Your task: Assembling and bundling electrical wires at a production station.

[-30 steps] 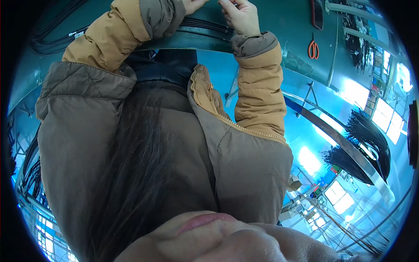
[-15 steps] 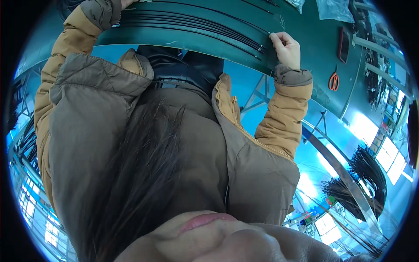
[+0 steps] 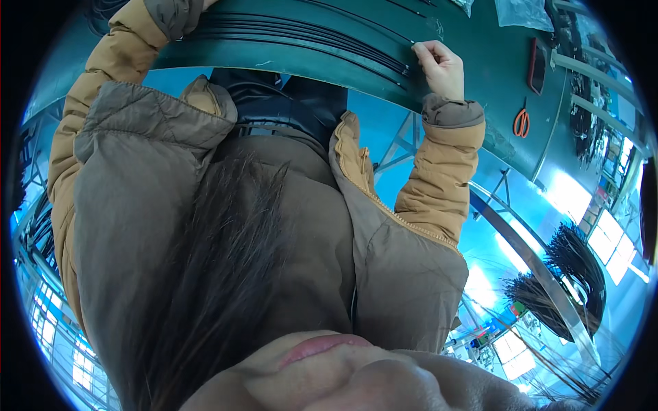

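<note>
My right hand [image 3: 442, 72] is closed in a pinch on the right end of a thin black cable [image 3: 356, 18], just above the green table. That cable runs left toward my left hand [image 3: 208, 3], of which only a sliver shows at the top edge; its fingers are out of view. Nearer to me, several similar black cables [image 3: 301, 38] lie side by side along the table, with small fittings at their right ends. Their left ends lie by my left sleeve.
On the green table [image 3: 493, 109], to the right, lie orange-handled scissors [image 3: 521, 123] and a dark phone-like object [image 3: 538, 65]. Clear plastic bags [image 3: 524, 14] sit at the far edge. Bundles of black cables [image 3: 579, 274] hang on a metal rack at the right.
My right hand has moved slightly left and away from me, with the cable end still pinched. The whole view has shifted a little. The cables on the table lie as before.
</note>
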A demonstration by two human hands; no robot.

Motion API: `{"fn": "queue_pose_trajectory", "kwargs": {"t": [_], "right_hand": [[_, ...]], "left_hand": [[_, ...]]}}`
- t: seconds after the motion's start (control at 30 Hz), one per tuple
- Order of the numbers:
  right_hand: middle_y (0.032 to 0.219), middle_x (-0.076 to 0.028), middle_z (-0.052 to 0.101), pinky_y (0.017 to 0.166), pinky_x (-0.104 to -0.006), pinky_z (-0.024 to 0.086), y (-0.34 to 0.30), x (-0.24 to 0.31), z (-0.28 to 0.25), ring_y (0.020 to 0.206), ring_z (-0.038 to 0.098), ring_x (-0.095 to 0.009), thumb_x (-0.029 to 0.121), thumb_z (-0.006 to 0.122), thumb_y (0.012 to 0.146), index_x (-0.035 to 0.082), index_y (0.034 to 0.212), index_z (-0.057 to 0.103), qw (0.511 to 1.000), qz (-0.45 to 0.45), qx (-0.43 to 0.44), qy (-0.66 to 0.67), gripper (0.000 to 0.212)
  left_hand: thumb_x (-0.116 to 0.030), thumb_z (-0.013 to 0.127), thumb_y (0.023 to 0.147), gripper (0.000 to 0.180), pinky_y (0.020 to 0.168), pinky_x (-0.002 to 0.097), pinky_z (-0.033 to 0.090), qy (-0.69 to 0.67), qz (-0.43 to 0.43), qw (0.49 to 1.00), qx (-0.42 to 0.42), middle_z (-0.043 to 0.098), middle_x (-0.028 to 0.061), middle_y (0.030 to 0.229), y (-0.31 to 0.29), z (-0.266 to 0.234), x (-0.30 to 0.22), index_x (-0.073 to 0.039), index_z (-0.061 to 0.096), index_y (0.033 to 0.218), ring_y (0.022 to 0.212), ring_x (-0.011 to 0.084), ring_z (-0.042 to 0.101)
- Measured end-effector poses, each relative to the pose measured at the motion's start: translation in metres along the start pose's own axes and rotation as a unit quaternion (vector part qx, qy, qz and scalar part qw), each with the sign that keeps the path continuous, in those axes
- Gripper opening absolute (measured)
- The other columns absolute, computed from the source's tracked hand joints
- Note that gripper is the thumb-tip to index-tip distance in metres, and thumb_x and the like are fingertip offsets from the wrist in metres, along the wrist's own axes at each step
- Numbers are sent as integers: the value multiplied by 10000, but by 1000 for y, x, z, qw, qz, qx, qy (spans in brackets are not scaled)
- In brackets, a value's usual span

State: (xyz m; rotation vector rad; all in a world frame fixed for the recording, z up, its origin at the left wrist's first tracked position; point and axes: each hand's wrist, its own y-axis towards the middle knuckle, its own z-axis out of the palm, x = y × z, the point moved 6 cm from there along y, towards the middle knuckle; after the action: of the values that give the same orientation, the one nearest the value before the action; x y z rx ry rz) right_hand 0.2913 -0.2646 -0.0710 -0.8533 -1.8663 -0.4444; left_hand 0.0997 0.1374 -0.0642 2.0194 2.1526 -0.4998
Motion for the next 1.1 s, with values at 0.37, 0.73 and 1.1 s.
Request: {"fn": "queue_pose_trajectory", "kwargs": {"t": [0.37, 0.73, 1.1], "right_hand": [[732, 29, 611, 573, -210, 396, 5, -16, -7, 643, 503, -38, 185, 727, 969, 18, 916, 747, 987, 75, -31, 136, 176], [695, 34, 585, 574, -241, 391, -14, -14, -13, 636, 484, -49, 171, 721, 960, -6, 903, 725, 999, 40, -7, -10, 186], [741, 27, 626, 592, -245, 414, -27, -26, -34, 662, 530, -54, 245, 702, 989, 22, 991, 737, 986, 165, 3, 20, 225]], "left_hand": [[-107, 744, 887, 135, 802, 417, 519, -36, -4, 999, -19, 628, 136, 935, -29, -10, 26, -63, 653, 976, 876, 321, 615], [-131, 727, 892, 127, 812, 418, 525, -10, -55, 998, -24, 646, 138, 933, -43, -16, 60, -64, 668, 983, 881, 322, 629], [-192, 702, 920, 170, 833, 425, 539, -7, -161, 987, -15, 691, 152, 960, -50, -21, 81, -59, 695, 1025, 914, 330, 663]]}}
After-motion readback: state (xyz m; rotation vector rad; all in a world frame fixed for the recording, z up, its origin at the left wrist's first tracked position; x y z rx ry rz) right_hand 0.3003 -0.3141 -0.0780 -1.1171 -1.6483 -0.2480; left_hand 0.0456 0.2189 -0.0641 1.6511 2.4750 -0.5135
